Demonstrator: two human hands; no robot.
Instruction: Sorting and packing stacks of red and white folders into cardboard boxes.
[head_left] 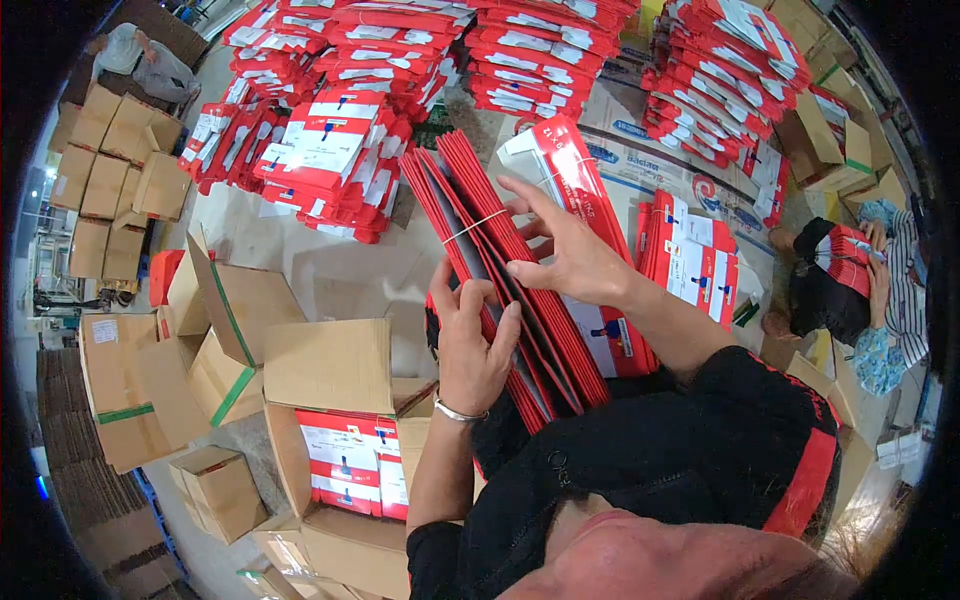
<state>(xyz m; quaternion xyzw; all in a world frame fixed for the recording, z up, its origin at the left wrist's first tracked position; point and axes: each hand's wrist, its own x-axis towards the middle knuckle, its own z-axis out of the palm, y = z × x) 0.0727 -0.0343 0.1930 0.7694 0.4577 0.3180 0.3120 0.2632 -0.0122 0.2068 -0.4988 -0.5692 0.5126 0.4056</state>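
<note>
A thick bundle of flat red packets (pixel 553 352) stands edge-up in front of my chest, with a thin pale band around its upper part. Dark grey gaps show between some of the packets. My left hand (pixel 473 340), a silver bangle at its wrist, grips the bundle's left side, with the thumb along the edges. From the right, my right hand (pixel 573 252) clasps the bundle near the band, its thumb on the edges and its fingers partly spread. Just behind lies a red and white packet stack (pixel 578 165), partly hidden by my right hand and arm.
Tall red and white packet piles (pixel 545 55) fill the far side. An open carton (pixel 330 375) holding packets stands at lower left, beside other open cartons (pixel 225 350). A co-worker (pixel 880 280) at right holds a red bundle; another person (pixel 145 60) is at far left.
</note>
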